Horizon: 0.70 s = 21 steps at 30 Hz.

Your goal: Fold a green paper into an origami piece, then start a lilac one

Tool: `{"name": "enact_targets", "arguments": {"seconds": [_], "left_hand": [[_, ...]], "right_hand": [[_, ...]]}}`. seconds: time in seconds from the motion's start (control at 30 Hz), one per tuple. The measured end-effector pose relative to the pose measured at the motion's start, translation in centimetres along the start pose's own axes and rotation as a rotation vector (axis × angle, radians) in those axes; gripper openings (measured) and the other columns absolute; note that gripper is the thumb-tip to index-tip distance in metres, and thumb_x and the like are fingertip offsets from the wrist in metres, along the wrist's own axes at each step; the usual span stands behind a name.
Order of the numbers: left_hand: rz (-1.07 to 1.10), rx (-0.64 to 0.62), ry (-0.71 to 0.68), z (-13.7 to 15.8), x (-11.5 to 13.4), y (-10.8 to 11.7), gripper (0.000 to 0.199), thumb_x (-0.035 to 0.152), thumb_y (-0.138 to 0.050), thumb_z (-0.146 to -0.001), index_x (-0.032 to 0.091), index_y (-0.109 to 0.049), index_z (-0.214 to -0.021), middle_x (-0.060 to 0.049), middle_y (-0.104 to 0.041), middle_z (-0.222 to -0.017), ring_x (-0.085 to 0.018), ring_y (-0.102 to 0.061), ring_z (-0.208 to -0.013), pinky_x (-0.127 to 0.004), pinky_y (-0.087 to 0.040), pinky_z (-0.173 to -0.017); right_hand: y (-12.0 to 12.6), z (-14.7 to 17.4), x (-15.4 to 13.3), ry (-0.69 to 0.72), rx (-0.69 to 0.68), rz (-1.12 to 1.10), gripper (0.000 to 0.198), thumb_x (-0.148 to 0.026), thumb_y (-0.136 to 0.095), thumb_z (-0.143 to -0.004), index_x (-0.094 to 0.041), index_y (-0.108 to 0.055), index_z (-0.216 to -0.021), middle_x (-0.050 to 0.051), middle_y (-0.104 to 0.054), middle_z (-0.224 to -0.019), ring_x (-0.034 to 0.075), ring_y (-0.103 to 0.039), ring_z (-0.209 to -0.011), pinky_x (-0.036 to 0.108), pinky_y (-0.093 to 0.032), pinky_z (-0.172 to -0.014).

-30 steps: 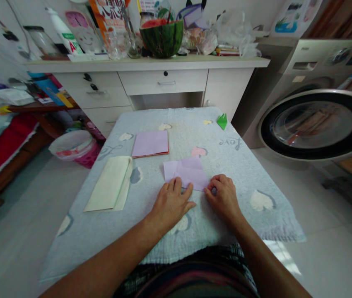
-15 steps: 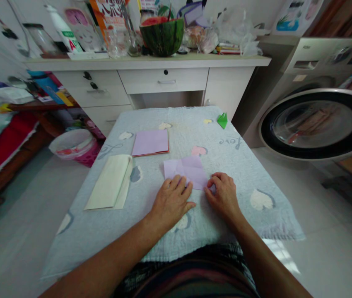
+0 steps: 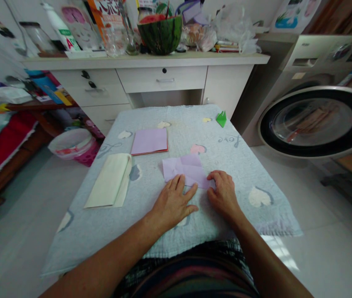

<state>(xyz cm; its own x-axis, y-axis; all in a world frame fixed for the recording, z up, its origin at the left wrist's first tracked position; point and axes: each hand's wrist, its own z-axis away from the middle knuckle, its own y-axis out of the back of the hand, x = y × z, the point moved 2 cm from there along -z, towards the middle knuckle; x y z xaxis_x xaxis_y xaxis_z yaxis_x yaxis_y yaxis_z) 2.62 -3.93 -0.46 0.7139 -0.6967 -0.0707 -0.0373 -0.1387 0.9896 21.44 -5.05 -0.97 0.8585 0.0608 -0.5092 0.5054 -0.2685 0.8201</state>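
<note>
A creased sheet of light purple paper (image 3: 186,166) lies on the cloth-covered table in front of me. My left hand (image 3: 174,199) rests flat over its near left edge, fingers stretched out and thumb apart. At the sheet's near right corner is my right hand (image 3: 223,191), its fingers curled, with thumb and forefinger at the paper's edge. Whether they pinch that corner is hard to see. Farther back on the left sits a square stack of origami paper (image 3: 150,140), purple on top with a red edge below.
A folded pale green sheet (image 3: 110,181) lies on the tablecloth (image 3: 160,223) at left. A small green folded paper piece (image 3: 221,118) sits at the far right corner. Beyond stand a white cabinet (image 3: 166,78) with a cut watermelon (image 3: 160,36) on top and a washing machine (image 3: 306,107) with its door ajar.
My left hand's fingers have spread, the forefinger and thumb shifting right along the paper's near edge. My right hand's fingers have moved slightly at the corner. The paper stays nearly in place.
</note>
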Motion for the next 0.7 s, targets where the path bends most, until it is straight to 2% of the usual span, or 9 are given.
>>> {"name": "enact_targets", "arguments": {"seconds": [0.1, 0.2, 0.3, 0.47, 0.7], "left_hand": [[-0.001, 0.001, -0.003, 0.0, 0.0, 0.1, 0.068, 0.064, -0.048, -0.085, 0.030, -0.038, -0.143, -0.017, -0.043, -0.143, -0.034, -0.041, -0.132, -0.046, -0.034, -0.105], [-0.001, 0.003, -0.001, 0.0, 0.0, 0.2, 0.067, 0.064, -0.048, -0.085, 0.030, -0.038, -0.142, -0.017, -0.043, -0.142, -0.034, -0.041, -0.132, -0.045, -0.034, -0.106], [0.011, -0.004, -0.004, 0.1, 0.0, 0.3, 0.067, 0.064, -0.048, -0.085, 0.030, -0.038, -0.143, -0.015, -0.043, -0.143, -0.033, -0.040, -0.132, -0.045, -0.033, -0.106], [0.016, -0.003, -0.002, 0.1, 0.0, 0.5, 0.066, 0.062, -0.048, -0.086, 0.030, -0.038, -0.143, -0.016, -0.043, -0.143, -0.033, -0.040, -0.132, -0.045, -0.033, -0.106], [0.009, -0.003, 0.003, 0.0, 0.0, 0.6, 0.066, 0.062, -0.049, -0.086, 0.030, -0.038, -0.142, -0.016, -0.044, -0.142, -0.033, -0.040, -0.133, -0.045, -0.033, -0.106]], "right_hand": [[0.5, 0.2, 0.5, 0.008, 0.030, -0.120, 0.038, -0.009, -0.044, -0.066, -0.018, -0.055, -0.101, 0.011, -0.057, -0.107, 0.027, -0.048, -0.104, 0.044, -0.037, -0.095], [1.0, 0.4, 1.2, 0.000, 0.086, -0.271, 0.040, -0.010, -0.041, -0.070, -0.020, -0.052, -0.107, 0.009, -0.057, -0.109, 0.025, -0.049, -0.105, 0.042, -0.040, -0.095], [1.2, 0.5, 1.6, -0.022, 0.109, -0.328, 0.036, -0.013, -0.040, -0.075, -0.021, -0.052, -0.107, 0.008, -0.057, -0.110, 0.024, -0.050, -0.106, 0.042, -0.040, -0.094], [0.8, 0.0, 0.8, 0.009, 0.052, -0.183, 0.026, -0.022, -0.049, -0.080, -0.018, -0.055, -0.105, 0.010, -0.057, -0.107, 0.026, -0.050, -0.104, 0.043, -0.038, -0.095], [-0.5, -0.1, 0.1, 0.013, 0.034, 0.092, 0.040, -0.032, -0.059, -0.079, -0.016, -0.056, -0.115, 0.014, -0.056, -0.117, 0.031, -0.047, -0.108, 0.046, -0.038, -0.094]]}}
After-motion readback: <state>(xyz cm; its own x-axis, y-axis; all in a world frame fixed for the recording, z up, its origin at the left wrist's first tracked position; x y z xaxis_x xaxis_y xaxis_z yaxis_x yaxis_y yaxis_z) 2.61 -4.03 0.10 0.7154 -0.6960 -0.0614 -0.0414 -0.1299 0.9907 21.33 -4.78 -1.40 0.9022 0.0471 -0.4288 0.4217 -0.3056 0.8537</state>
